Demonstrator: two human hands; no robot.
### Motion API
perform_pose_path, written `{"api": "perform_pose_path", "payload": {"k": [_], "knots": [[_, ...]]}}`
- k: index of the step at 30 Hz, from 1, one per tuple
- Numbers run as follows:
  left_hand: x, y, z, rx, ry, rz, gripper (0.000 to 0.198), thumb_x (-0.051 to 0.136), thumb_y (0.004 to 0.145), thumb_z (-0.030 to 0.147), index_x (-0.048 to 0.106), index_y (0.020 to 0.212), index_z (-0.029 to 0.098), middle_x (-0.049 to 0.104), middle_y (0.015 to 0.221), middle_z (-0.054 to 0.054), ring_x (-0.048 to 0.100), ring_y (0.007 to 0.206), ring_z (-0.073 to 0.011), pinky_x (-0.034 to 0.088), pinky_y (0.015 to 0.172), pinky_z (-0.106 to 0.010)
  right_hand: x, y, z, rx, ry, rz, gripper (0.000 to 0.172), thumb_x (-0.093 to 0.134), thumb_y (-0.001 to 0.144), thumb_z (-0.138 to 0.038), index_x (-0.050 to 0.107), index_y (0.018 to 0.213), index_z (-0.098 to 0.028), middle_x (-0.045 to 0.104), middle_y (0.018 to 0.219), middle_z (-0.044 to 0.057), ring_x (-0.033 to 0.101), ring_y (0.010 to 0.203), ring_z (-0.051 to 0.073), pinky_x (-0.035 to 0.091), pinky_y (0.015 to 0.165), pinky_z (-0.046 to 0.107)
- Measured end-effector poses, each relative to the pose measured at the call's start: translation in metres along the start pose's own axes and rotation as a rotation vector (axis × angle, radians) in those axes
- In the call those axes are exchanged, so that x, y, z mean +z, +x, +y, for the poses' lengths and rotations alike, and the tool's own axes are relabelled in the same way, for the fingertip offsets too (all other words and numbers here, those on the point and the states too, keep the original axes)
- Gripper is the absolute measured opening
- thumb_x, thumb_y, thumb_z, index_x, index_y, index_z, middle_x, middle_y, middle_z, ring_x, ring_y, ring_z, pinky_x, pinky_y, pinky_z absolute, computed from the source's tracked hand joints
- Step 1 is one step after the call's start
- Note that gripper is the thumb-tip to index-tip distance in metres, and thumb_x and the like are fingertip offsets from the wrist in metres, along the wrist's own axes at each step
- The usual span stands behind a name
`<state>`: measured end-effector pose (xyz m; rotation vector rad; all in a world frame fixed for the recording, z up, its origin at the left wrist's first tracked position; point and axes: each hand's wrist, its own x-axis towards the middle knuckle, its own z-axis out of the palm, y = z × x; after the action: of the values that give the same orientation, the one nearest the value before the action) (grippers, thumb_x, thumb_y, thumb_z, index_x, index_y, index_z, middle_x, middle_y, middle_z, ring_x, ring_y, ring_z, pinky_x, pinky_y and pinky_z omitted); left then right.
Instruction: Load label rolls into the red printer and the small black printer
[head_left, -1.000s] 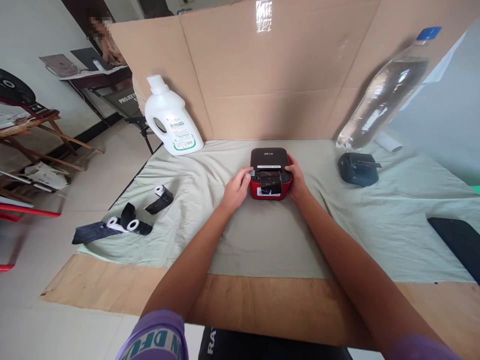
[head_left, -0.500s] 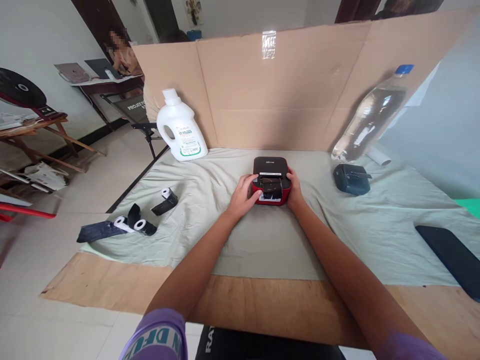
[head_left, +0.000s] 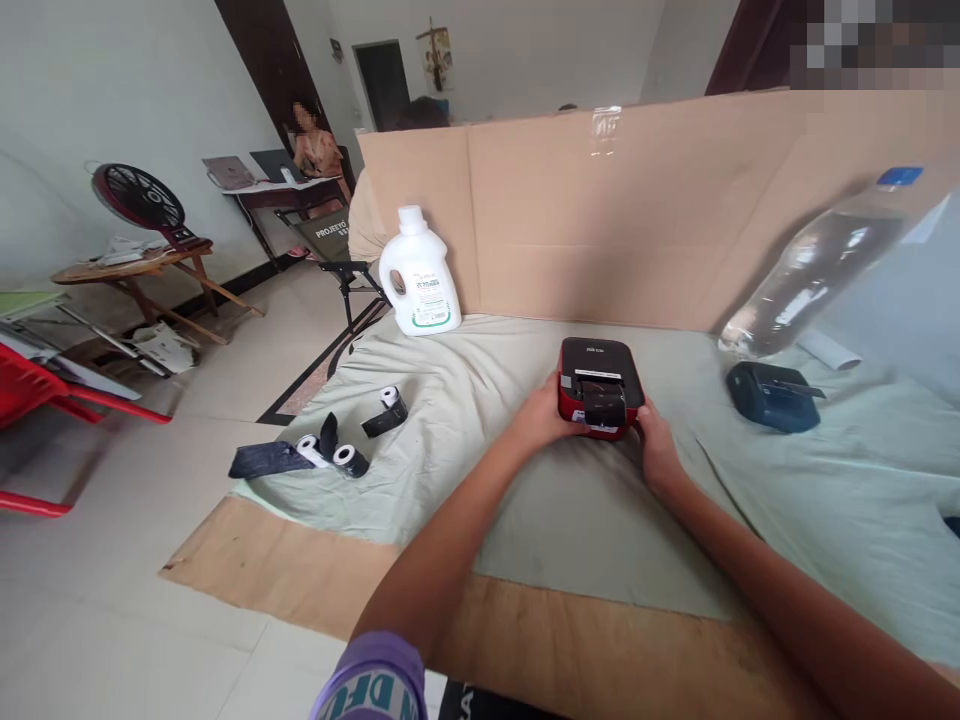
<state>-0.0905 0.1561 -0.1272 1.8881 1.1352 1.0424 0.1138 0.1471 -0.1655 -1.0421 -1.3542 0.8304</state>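
Note:
A small red and black label printer [head_left: 598,383] sits on a pale green cloth [head_left: 465,440], with a dark strip curling out of its front slot. My left hand [head_left: 541,415] grips its left side, fingers curled against the red body. My right hand [head_left: 655,445] rests at its front right corner, fingers bent against it. Three small paper rolls with black wrappers [head_left: 337,450] lie on the cloth to the left.
A white detergent jug [head_left: 418,273] stands at the back left before a cardboard screen [head_left: 637,210]. A clear water bottle [head_left: 817,265] leans at the right above a dark blue printer [head_left: 769,397]. A person sits at a desk far behind.
The view has swung left and up, showing more of the room. Both hands stay on the red printer; my right hand has slipped down to its front corner.

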Motion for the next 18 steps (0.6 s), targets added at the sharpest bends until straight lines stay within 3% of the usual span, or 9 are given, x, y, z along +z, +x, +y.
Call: {"api": "perform_pose_path", "payload": {"k": [3,5,7,10,14,16,18], "knots": [[-0.020,-0.002,-0.003,0.027,0.048,-0.009,0.086,0.089,0.059,0.037,0.051,0.134,0.021,0.070,0.119,-0.009,0.067,0.106,-0.0303,0.055,0.089,-0.040,0.014,-0.004,-0.005,-0.089,-0.201,-0.055,0.067,0.069,0.080,-0.049,0.049,0.139,-0.022,0.058,0.136,0.011,0.051,0.127,0.030,0.036,0.111,0.052],[-0.043,-0.007,-0.008,0.013,0.092,0.016,0.082,0.088,0.059,0.037,0.053,0.131,0.019,0.072,0.114,-0.009,0.069,0.102,-0.0300,0.055,0.088,-0.039,0.037,0.002,-0.009,-0.145,-0.262,-0.074,0.074,0.073,0.077,-0.045,0.045,0.141,-0.020,0.057,0.136,0.014,0.053,0.124,0.032,0.039,0.108,0.053],[-0.076,-0.011,-0.014,0.004,0.126,0.049,0.076,0.087,0.061,0.036,0.055,0.127,0.019,0.072,0.112,-0.008,0.069,0.098,-0.0284,0.056,0.087,-0.038,0.071,0.015,-0.013,-0.211,-0.267,-0.116,0.073,0.072,0.076,-0.043,0.045,0.140,-0.018,0.057,0.134,0.016,0.054,0.123,0.033,0.041,0.107,0.053],[-0.140,-0.017,-0.025,-0.005,0.195,0.089,0.069,0.085,0.063,0.037,0.056,0.123,0.019,0.072,0.112,-0.007,0.069,0.097,-0.0265,0.055,0.088,-0.038,0.135,0.039,-0.023,-0.303,-0.195,-0.203,0.068,0.068,0.079,-0.036,0.044,0.141,-0.022,0.056,0.136,0.014,0.052,0.125,0.032,0.039,0.109,0.051],[-0.224,-0.022,-0.039,-0.148,0.395,0.139,0.080,0.087,0.058,0.043,0.053,0.125,0.016,0.070,0.113,-0.010,0.067,0.101,-0.0308,0.055,0.089,-0.045,0.220,0.066,-0.034,-0.302,-0.110,-0.321,0.072,0.067,0.081,-0.032,0.038,0.147,-0.027,0.057,0.136,0.012,0.049,0.127,0.034,0.037,0.110,0.053],[-0.252,-0.025,-0.048,-0.228,0.448,0.154,0.084,0.088,0.055,0.046,0.052,0.124,0.015,0.069,0.116,-0.012,0.066,0.104,-0.0317,0.055,0.090,-0.046,0.253,0.073,-0.031,-0.272,-0.101,-0.356,0.077,0.067,0.081,-0.032,0.033,0.150,-0.025,0.056,0.137,0.013,0.046,0.128,0.036,0.035,0.110,0.056],[-0.269,-0.027,-0.059,-0.286,0.435,0.155,0.084,0.088,0.054,0.047,0.051,0.123,0.016,0.068,0.117,-0.013,0.066,0.104,-0.0307,0.054,0.091,-0.045,0.279,0.077,-0.022,-0.264,-0.111,-0.399,0.081,0.065,0.083,-0.032,0.027,0.153,-0.022,0.052,0.141,0.015,0.043,0.131,0.037,0.032,0.112,0.058]]}}
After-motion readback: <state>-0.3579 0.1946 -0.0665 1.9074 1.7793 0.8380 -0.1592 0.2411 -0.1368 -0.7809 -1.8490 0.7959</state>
